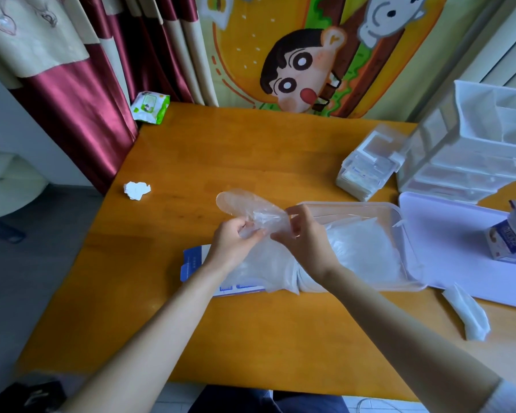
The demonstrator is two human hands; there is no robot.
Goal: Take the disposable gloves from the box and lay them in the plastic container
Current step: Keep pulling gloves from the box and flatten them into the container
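Note:
A clear disposable glove [248,208] is held up above the table, puffed out to the upper left. My left hand [234,244] pinches its lower edge and my right hand [306,238] pinches its other side. Beneath my hands lies the flattened blue and white glove box [197,265] with a stack of clear gloves [262,272] spilling over it. To the right stands the clear plastic container [399,234], with a pile of gloves [364,248] lying inside.
The container's pale lid [459,254] lies open to the right with a small blue carton [511,241] on it. White drawer organisers [465,150] stand at the back right. A crumpled tissue [136,190], a wipes pack [149,107] and a loose white wrapper [468,314] lie on the wooden table [251,338].

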